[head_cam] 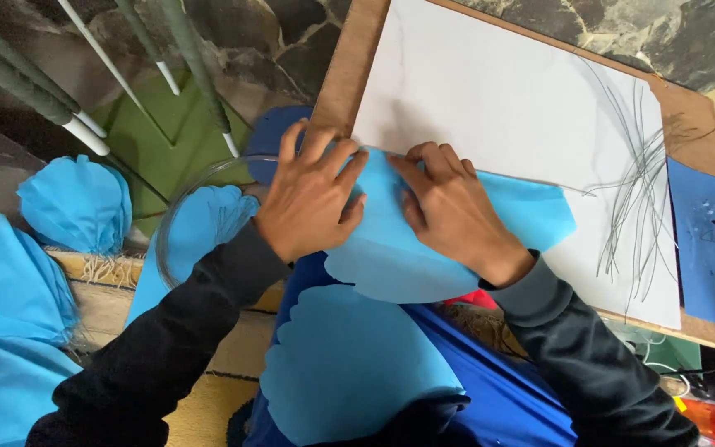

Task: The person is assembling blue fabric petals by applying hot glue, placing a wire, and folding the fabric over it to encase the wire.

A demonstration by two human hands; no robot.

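While a scalloped light blue paper piece (349, 372) lies on my lap at the bottom centre, my left hand (312, 199) and right hand (448, 207) press flat, fingers spread, on a light blue paper sheet (391, 257) in mid-frame. It overlaps the white board (506, 108) above. Thin grey wires (639, 182) lie at right; a clear glass bowl (177, 217), holding blue paper, sits left.
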